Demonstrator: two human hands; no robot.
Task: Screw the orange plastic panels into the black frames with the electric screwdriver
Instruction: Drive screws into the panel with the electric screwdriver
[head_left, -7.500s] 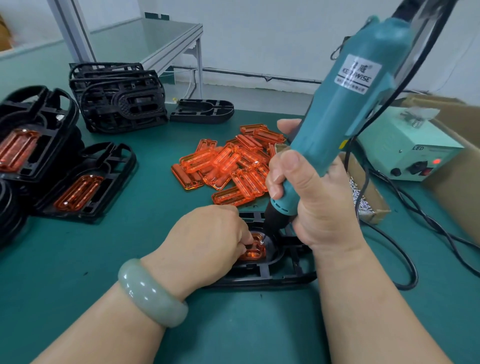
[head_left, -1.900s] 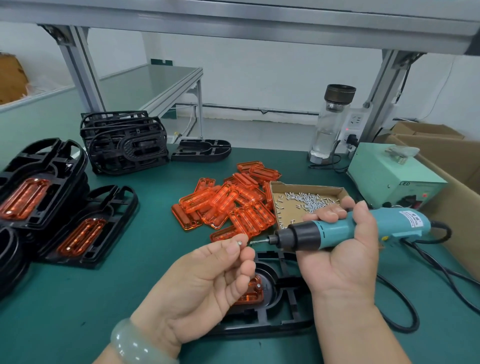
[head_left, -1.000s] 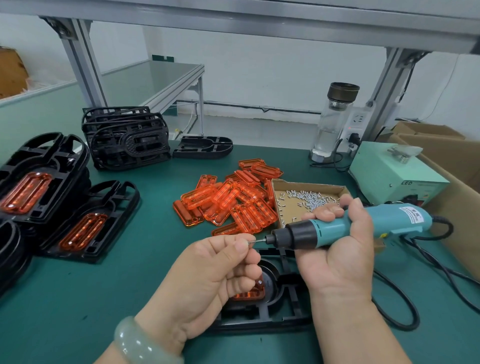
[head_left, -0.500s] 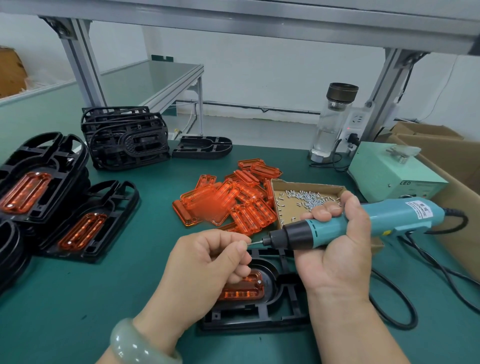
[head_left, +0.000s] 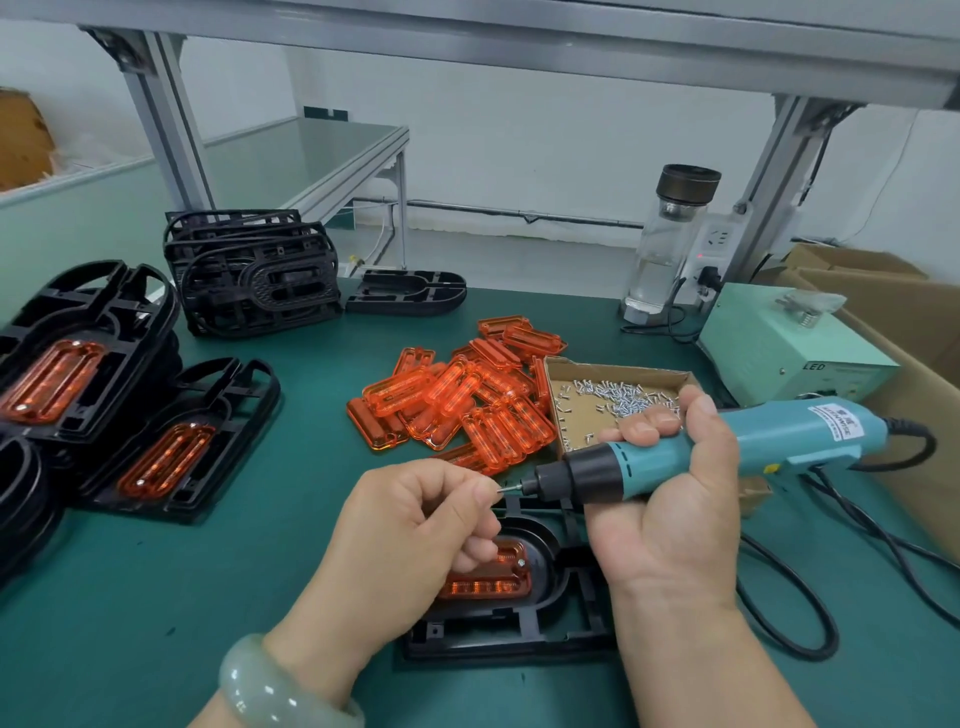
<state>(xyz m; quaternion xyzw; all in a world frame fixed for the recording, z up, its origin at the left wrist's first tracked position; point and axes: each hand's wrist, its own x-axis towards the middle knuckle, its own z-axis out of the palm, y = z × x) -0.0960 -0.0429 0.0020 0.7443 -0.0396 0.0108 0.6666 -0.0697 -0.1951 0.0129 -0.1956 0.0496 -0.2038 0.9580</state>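
A: What's changed?
B: The electric screwdriver (head_left: 727, 447), gripped in the right hand (head_left: 670, 499), has lifted level off the work; the left hand (head_left: 415, 525) pinches a screw (head_left: 503, 487) against its bit.
A: The orange panel (head_left: 488, 577)?
B: Seated in the near black frame (head_left: 519, 639) below, likely awaiting this screw.

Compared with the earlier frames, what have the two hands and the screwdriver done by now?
The right hand has lifted the electric screwdriver off the orange panel and turned it from upright to roughly level, bit pointing left. The left hand has left the panel, risen, and pinches a screw at the bit tip. The black frame, loose panel pile and screw box stayed put.
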